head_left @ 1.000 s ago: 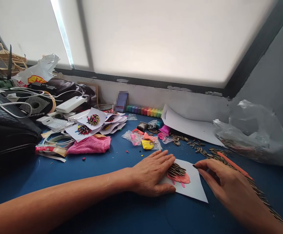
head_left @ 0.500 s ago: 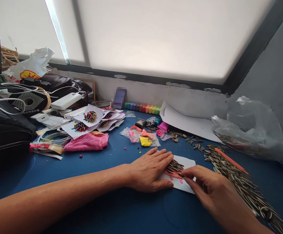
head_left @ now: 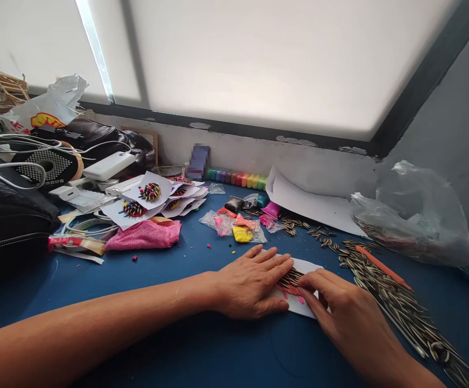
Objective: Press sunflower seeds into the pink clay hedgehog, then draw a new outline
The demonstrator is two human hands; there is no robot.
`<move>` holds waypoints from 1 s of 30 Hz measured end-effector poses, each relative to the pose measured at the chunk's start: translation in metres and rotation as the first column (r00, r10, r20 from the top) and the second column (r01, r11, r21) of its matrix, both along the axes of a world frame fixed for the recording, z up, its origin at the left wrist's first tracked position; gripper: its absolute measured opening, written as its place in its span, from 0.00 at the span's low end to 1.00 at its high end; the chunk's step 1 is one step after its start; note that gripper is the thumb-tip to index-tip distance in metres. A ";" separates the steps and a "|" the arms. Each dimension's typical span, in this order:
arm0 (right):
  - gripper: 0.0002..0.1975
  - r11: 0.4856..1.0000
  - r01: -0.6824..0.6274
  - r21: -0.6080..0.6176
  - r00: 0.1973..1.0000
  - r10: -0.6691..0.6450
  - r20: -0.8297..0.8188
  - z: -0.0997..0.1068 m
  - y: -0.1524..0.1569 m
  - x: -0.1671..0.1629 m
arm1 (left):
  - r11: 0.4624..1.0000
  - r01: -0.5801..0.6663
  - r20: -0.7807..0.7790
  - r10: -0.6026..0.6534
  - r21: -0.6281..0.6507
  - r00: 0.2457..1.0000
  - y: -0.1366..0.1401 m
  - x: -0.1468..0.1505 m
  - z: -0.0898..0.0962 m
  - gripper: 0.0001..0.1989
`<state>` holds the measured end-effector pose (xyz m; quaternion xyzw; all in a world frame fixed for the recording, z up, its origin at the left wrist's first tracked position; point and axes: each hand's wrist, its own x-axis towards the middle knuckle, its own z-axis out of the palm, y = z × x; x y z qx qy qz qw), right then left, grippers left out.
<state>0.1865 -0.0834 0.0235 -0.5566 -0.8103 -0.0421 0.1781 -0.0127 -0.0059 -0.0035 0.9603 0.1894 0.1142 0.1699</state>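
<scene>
My left hand (head_left: 254, 283) lies flat with its fingers spread, holding down the left part of a white paper card (head_left: 306, 265). On the card, dark striped sunflower seeds (head_left: 289, 278) stand in rows in a pink clay shape (head_left: 292, 290), partly covered by my left fingers. My right hand (head_left: 345, 307) pinches a sunflower seed at the right side of the clay; the fingertips hide most of it. A long pile of loose sunflower seeds (head_left: 396, 302) lies right of my right hand.
An orange stick-like tool (head_left: 383, 268) rests on the seed pile. Beyond the card are small bags of coloured clay (head_left: 242, 234). Finished-looking seed cards (head_left: 151, 191) and a pink cloth (head_left: 143, 235) lie left. A clear plastic bag (head_left: 424, 226) stands at the right.
My right fingertips have moved slightly up and in over the seeded clay, covering the seed that showed between them. My left hand has shifted slightly right over the seeds.
</scene>
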 end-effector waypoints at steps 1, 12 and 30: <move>0.12 1.000 0.001 0.006 1.000 -0.001 0.013 0.000 0.000 0.000 | 1.000 0.000 0.000 0.000 -0.001 1.000 0.000 0.000 0.000 0.37; 0.13 1.000 -0.017 0.016 0.998 0.015 0.063 -0.003 -0.001 -0.001 | 1.000 -0.006 0.000 0.006 0.011 1.000 -0.001 0.000 0.001 0.35; 0.12 0.990 -0.094 0.104 0.985 0.077 0.152 -0.007 0.004 -0.003 | 1.000 -0.014 0.006 0.014 0.024 1.000 -0.002 0.001 0.000 0.35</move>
